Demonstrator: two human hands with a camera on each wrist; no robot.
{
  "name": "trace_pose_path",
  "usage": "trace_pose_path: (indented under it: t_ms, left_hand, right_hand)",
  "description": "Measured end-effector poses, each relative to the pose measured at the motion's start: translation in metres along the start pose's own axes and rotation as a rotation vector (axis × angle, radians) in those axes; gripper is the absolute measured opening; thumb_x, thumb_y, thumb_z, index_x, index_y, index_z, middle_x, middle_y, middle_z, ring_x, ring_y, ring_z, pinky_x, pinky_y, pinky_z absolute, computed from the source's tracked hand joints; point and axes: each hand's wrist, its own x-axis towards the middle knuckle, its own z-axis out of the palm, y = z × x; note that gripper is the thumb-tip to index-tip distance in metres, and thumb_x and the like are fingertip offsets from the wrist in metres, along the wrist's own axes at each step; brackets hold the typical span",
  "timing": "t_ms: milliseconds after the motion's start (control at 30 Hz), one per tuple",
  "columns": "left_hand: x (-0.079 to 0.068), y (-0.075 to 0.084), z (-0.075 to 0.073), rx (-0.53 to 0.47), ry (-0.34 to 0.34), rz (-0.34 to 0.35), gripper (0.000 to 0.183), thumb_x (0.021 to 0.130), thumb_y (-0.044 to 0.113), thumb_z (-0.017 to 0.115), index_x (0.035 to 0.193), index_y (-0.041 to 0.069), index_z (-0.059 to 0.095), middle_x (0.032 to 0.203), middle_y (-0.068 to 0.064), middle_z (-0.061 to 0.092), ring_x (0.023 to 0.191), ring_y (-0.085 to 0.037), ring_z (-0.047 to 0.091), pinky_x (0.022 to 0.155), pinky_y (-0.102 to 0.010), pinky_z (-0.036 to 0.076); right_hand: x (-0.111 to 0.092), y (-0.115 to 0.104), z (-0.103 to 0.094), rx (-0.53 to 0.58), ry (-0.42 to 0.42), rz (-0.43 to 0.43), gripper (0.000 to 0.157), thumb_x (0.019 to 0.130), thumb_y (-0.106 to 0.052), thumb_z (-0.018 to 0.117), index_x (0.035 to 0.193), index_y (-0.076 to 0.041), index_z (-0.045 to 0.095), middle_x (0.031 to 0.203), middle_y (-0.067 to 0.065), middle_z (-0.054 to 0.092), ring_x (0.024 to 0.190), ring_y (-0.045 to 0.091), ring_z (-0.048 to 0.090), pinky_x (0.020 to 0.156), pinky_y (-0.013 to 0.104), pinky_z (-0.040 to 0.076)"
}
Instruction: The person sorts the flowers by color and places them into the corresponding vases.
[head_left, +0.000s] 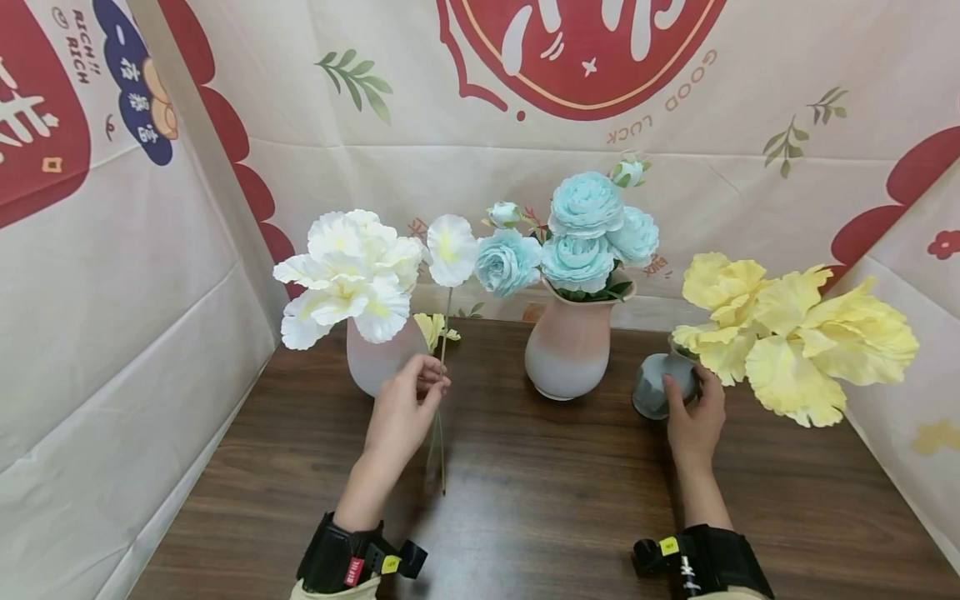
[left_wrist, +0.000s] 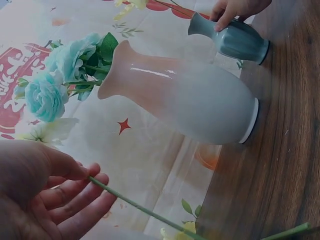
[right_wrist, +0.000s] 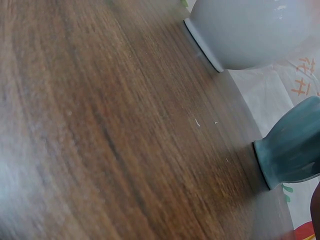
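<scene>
My left hand (head_left: 397, 417) pinches the thin green stem (left_wrist: 145, 209) of a single white artificial flower (head_left: 452, 250) between thumb and fingers. The flower stands upright, its stem's lower end hanging over the tabletop. Just left of it, a pink-and-white vase (head_left: 369, 358) holds a bunch of white flowers (head_left: 345, 279). My right hand (head_left: 696, 421) grips the neck of a small teal vase (head_left: 652, 387) from the right. Large yellow flowers (head_left: 795, 342) lean out of that vase to the right. In the left wrist view, the teal vase (left_wrist: 242, 44) shows fingers around its neck.
Between the hands, a second pink-and-white vase (head_left: 568, 358) holds light-blue flowers (head_left: 585, 208). A small yellow flower (head_left: 431, 329) shows behind the left hand's stem. The dark wooden table (head_left: 540, 500) is bordered by printed cloth walls (head_left: 525, 175) at the back and sides.
</scene>
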Motion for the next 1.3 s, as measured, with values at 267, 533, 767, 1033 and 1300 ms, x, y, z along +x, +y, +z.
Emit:
trace_pose_path:
  t_ms: [267,533,767,1033,1300]
  left_hand:
    - [0.001,0.002,-0.006,-0.019,0.102,0.06,0.012,0.088,0.0,0.064,0.098,0.006,0.063,0.09,-0.006,0.072,0.083,-0.017,0.067,0.066,-0.038,0.062]
    - [0.005,0.001,-0.012,-0.055,0.203,0.224,0.013,0.086,0.0,0.067,0.097,0.004,0.063,0.089,-0.009,0.072,0.083,-0.018,0.067,0.065,-0.039,0.062]
    - [0.01,0.002,-0.021,-0.105,0.282,0.378,0.01,0.086,-0.005,0.065,0.095,0.0,0.063,0.089,-0.015,0.071,0.086,-0.023,0.067,0.066,-0.044,0.062]
    - [0.015,0.006,-0.036,-0.145,0.429,0.48,0.01,0.085,-0.007,0.065,0.094,-0.005,0.067,0.087,-0.017,0.073,0.082,-0.024,0.068,0.068,-0.044,0.061]
    - [0.015,0.019,-0.051,-0.266,0.533,0.523,0.012,0.082,-0.014,0.063,0.093,-0.011,0.065,0.089,-0.019,0.069,0.084,-0.023,0.067,0.077,-0.021,0.058]
  right_hand:
    - [-0.003,-0.028,-0.002,0.026,0.009,-0.021,0.043,0.085,0.002,0.066,0.123,0.015,0.051,0.123,0.033,0.052,0.115,0.04,0.047,0.101,0.053,0.038]
    - [0.0,-0.002,-0.001,0.014,-0.003,-0.002,0.046,0.085,-0.008,0.07,0.126,0.007,0.053,0.125,0.026,0.054,0.118,0.032,0.047,0.1,0.053,0.04]
    - [0.001,0.0,0.0,0.015,0.006,-0.012,0.046,0.085,-0.007,0.069,0.126,0.007,0.054,0.124,0.027,0.054,0.115,0.035,0.048,0.099,0.06,0.039]
    - [0.001,0.001,0.0,0.004,0.008,-0.011,0.043,0.086,-0.003,0.067,0.124,0.011,0.053,0.123,0.031,0.053,0.115,0.038,0.047,0.097,0.062,0.038]
    - [0.002,-0.001,0.0,0.003,0.004,-0.015,0.045,0.086,-0.008,0.069,0.125,0.007,0.054,0.124,0.026,0.055,0.115,0.034,0.048,0.097,0.058,0.039]
